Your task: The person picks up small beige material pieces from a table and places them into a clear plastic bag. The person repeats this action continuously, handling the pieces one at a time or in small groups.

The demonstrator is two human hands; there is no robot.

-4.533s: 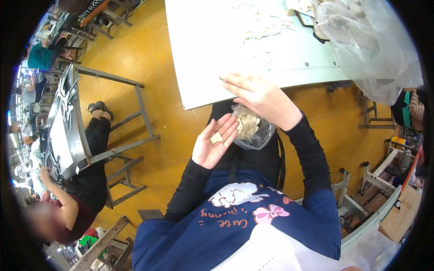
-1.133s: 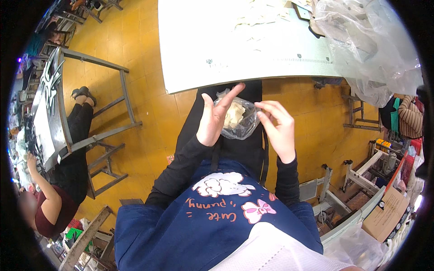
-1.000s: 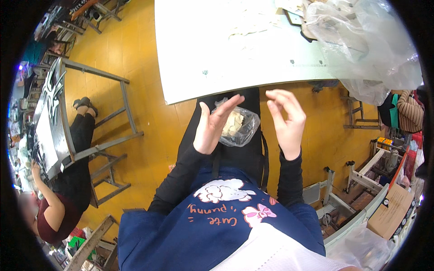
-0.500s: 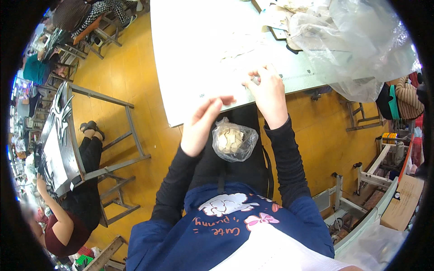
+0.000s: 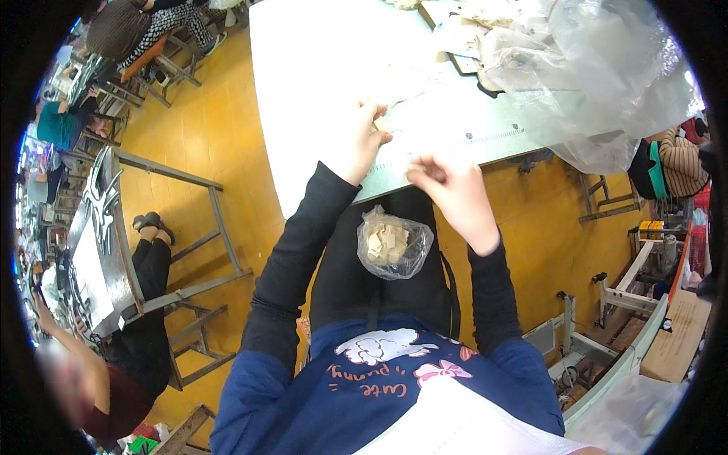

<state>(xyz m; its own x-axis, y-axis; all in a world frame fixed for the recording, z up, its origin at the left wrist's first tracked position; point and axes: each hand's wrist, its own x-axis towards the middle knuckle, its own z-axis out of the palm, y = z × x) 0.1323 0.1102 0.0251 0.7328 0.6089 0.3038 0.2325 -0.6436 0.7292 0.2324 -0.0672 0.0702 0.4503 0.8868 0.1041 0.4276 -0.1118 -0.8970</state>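
Little clear bag of tan pieces just sits on the lap, below both hands. Left hand pinches a small tan piece on the table; right hand hovers at the edge, fingers curled together, holding nothing I can see.

Clear plastic bag w/ pale tan flat pieces, lying on black lap. White flat bench, grey-white strip at near edge. Sleeves black; blue top w/ white cloud print, pink bow, orange lettering. Floor yellow-orange. Crumpled clear plastic sheet translucent whitish. Grey metal frame stand at left.
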